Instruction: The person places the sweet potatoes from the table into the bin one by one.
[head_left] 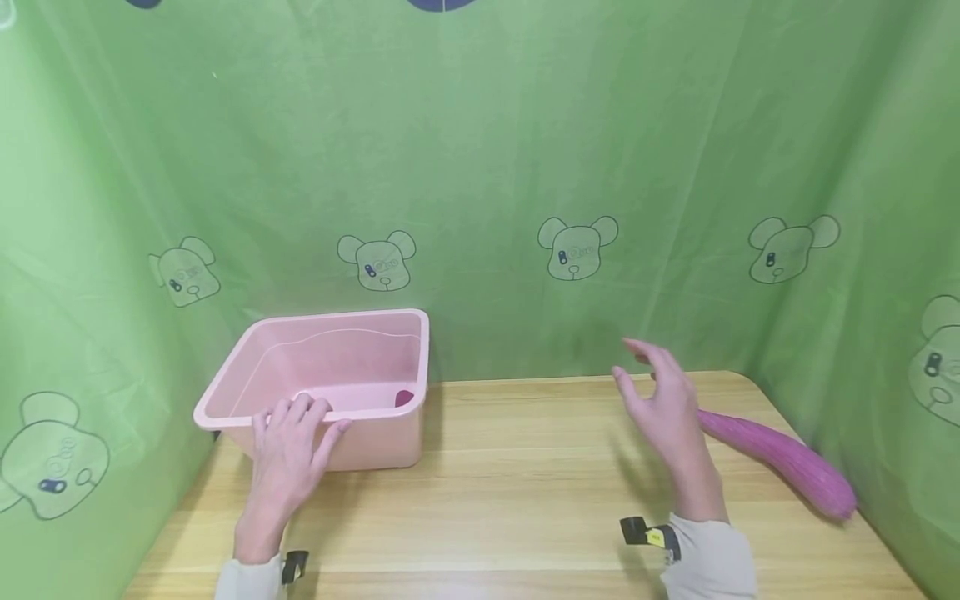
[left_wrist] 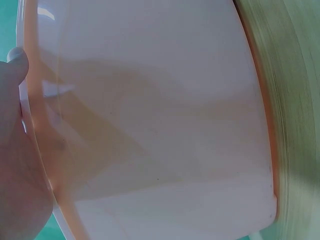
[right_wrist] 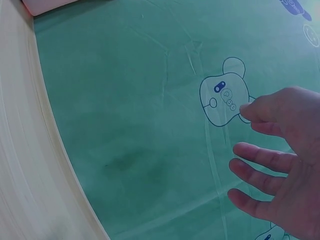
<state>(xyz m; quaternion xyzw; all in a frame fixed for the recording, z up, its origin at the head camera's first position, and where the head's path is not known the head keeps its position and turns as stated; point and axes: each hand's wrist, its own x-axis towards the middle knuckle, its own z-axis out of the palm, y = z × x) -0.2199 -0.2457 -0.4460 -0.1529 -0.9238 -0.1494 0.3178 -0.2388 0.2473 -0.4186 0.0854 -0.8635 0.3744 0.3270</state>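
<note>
The basin (head_left: 378,443), pink, smooth and glossy, stands left of the frame's centre on the table (head_left: 517,500), its rounded rectangle of a rim flaring wider than its base. My left hand (head_left: 287,450) grips the near rim, fingers curled over the edge and thumb along it. A dark magenta piece (head_left: 404,398) shows in the basin's right corner; I cannot tell what it is. My right hand (head_left: 667,408) is in the air right of centre, thumb and fingers wide apart, holding nothing. Just beside it, at lower right, lies a purple vegetable (head_left: 787,457), long, slightly curved and tapering, its skin streaked lengthwise. Behind the pale wood-grained tabletop hangs a creased green curtain (head_left: 480,150) printed with bear heads.
</note>
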